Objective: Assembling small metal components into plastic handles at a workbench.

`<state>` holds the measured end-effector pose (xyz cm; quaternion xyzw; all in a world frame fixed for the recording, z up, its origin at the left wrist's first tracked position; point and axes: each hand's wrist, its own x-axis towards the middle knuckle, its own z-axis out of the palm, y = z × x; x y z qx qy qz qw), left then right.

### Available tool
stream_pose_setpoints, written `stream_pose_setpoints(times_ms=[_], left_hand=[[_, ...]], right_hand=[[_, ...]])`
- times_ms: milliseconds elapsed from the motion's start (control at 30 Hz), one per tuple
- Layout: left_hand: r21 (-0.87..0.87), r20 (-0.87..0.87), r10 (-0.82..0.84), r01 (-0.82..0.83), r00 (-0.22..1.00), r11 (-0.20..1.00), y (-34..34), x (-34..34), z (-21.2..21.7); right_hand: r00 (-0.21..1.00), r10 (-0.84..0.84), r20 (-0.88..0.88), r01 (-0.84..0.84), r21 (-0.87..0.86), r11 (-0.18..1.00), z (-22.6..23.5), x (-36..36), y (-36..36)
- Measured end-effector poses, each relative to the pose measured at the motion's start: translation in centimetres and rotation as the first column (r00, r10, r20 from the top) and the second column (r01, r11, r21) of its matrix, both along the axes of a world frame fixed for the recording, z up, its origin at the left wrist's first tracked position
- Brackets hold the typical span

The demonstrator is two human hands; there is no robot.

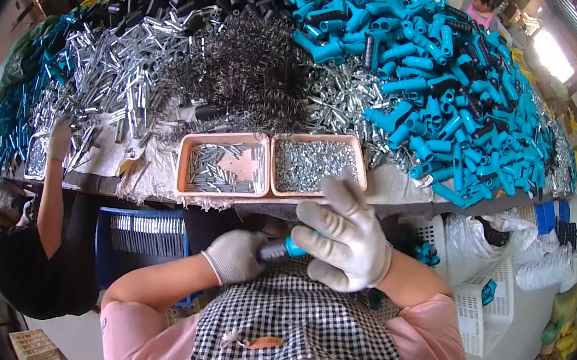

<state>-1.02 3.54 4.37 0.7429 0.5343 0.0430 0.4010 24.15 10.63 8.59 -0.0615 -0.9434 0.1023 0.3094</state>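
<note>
Checked apron (300,323) and trays (220,193) flank hands (349,240), handle (273,251) part-hidden.

From my remote station, I see daylight blazing through windows (553,56) at right; pale floor (529,314) lies below. A cloth-covered worktable (389,186) spans my view.

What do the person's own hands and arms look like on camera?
The left hand and right hand wear pale, off-white work gloves with snug wrist cuffs. Forearms are bare below short, loose pink sleeves.
</note>
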Motion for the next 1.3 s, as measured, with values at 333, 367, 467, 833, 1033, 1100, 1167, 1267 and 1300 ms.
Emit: stream_pose_setpoints(times_ms=[333, 367, 467, 833, 1033, 1100, 1167, 1267, 1300], left_hand=[[-0.507, 0.267, -0.066, 0.198, 0.962, 0.839, 1.3, -1.7, -0.3], [-0.528, 0.186, -0.073, 0.163, 0.980, 0.834, 1.1, -1.5, -0.1], [0.208, -0.244, -0.046, 0.099, 0.969, 0.973, 0.9, -1.1, 0.7], [-0.531, 0.834, 0.507, -0.562, -0.217, 0.634, 5.5, -3.8, 2.2], [-0.350, 0.776, 0.465, -0.323, 0.426, 0.879, 4.6, -5.1, 1.1], [-0.381, 0.729, 0.457, -0.252, 0.510, 0.889, 4.3, -4.8, 0.6], [-0.366, 0.707, 0.387, -0.162, 0.592, 0.917, 4.4, -3.8, -0.1], [-0.333, 0.665, 0.345, -0.151, 0.662, 0.931, 3.8, -2.5, -0.9], [-0.344, 0.679, 0.355, -0.149, 0.643, 0.927, 3.6, -2.4, -1.0]], right_hand=[[0.938, 0.033, 0.345, -0.157, 0.338, 0.928, -3.1, -1.0, 1.5], [0.915, 0.018, 0.404, -0.111, 0.209, 0.972, -2.9, -1.1, 1.1], [0.888, -0.054, 0.456, 0.118, -0.113, 0.987, -1.8, -1.4, 0.6], [0.912, 0.104, 0.396, -0.032, -0.186, 0.982, -3.7, -7.4, 0.5], [0.570, -0.588, 0.574, 0.758, -0.090, 0.646, -2.3, -4.6, 16.1], [0.372, -0.696, 0.614, 0.852, 0.070, 0.518, -3.2, -3.1, 21.2], [0.376, -0.591, 0.714, 0.836, 0.013, 0.548, -5.1, -2.9, 24.3], [0.529, -0.536, 0.658, 0.802, -0.180, 0.570, -6.1, -2.3, 25.8], [0.528, -0.573, 0.627, 0.819, -0.197, 0.539, -5.8, -2.1, 25.2]])
